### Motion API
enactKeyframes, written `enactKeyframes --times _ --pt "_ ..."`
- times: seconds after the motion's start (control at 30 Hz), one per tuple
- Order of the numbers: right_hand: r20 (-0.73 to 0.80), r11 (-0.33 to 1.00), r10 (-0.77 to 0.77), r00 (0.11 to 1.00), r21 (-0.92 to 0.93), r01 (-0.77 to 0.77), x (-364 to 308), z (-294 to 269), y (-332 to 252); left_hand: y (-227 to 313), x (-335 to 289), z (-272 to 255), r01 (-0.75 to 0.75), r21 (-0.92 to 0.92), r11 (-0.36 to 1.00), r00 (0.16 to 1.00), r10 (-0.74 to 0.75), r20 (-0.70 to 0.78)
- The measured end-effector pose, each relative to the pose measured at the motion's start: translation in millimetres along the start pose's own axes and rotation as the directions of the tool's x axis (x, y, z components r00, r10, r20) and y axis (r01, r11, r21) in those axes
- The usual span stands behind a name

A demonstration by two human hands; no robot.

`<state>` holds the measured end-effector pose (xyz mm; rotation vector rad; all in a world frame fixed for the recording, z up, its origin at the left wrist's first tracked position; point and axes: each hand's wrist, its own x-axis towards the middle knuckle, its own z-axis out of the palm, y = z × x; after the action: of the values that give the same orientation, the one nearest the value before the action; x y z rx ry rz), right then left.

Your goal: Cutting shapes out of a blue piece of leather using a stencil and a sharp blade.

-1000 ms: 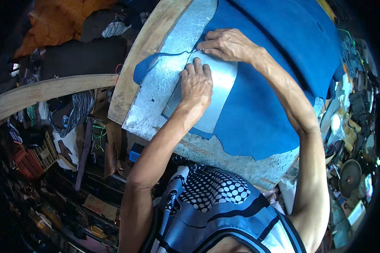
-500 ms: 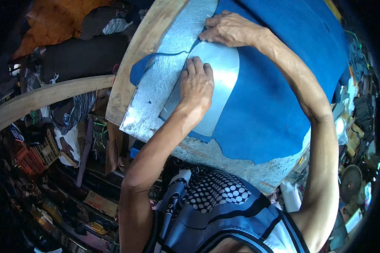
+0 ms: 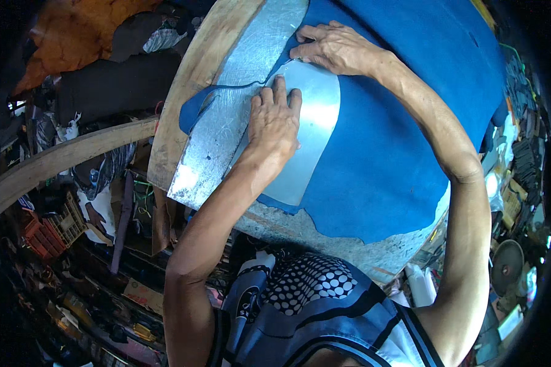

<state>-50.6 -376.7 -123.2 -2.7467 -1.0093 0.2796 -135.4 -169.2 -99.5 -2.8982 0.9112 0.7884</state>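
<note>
A sheet of blue leather with a ragged near edge covers much of the work board. On it lies a smooth, silvery template plate with a rounded far end. My left hand presses down on this plate, fingers apart and one stretched toward the far end. At the plate's far tip, my right hand is closed, its fingers bent around something small that they mostly hide. From there a narrow blue strip curves left across the bare metal, widening into a flap.
A scratched metal sheet lies beside the leather, along a wooden edge. To the left are a curved wooden plank, dark sheets and a red crate. Cluttered scraps and a round fan-like object lie at the right.
The view has shifted slightly, so the board sits further left. My left hand's fingers have spread, one reaching further along the plate. My right hand stays by the plate's far tip.
</note>
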Motion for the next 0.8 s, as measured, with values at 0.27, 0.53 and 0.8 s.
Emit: enactKeyframes --times 0.27,0.53,0.8 --pt "-0.039 0.999 0.005 0.999 -0.042 -0.007 -9 12 16 0 -1 1 -0.009 0.01 1.0 1.0 0.009 -0.012" --pt "-0.026 0.997 0.063 0.998 -0.034 -0.064 -18 9 18 -2 0 0 -0.006 0.046 0.999 1.0 0.005 0.02" --pt "-0.058 0.991 0.13 0.99 0.006 -0.13 -35 10 16 -3 -2 0 -0.042 -0.005 0.999 0.999 0.042 0.005"
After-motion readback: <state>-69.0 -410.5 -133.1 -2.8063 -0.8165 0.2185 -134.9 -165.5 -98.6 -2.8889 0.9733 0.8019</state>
